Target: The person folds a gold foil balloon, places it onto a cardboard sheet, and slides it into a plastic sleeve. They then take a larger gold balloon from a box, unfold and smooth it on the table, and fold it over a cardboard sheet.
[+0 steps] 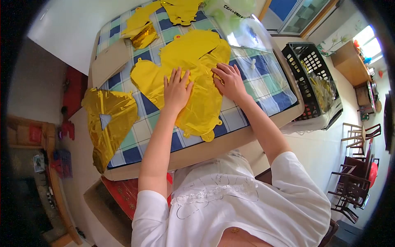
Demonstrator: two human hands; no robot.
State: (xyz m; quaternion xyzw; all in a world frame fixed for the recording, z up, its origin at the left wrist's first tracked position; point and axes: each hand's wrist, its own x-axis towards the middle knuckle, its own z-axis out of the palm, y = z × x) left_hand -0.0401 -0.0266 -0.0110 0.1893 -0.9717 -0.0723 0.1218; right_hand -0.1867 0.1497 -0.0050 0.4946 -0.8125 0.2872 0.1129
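Note:
A flat yellow foil sheet with rounded lobes and small tabs [201,99] lies on the checked tablecloth [146,144] in front of me. My left hand [177,89] rests on its middle left part, palm down with fingers apart. On its right edge lies my right hand [230,81], fingers spread and slightly bent, touching the foil. Neither hand grips anything that I can see. To the left, a shiny gold foil piece [119,119] hangs partly over the table edge. More yellow foil pieces [181,11] lie at the far side.
A cardboard piece [110,64] lies at the table's left. Clear plastic [251,35] and a green-white bag [224,12] are at the back right. A small white object [253,63] sits on the cloth. Beside the table's right edge stands a black crate [306,61] with foil and plastic.

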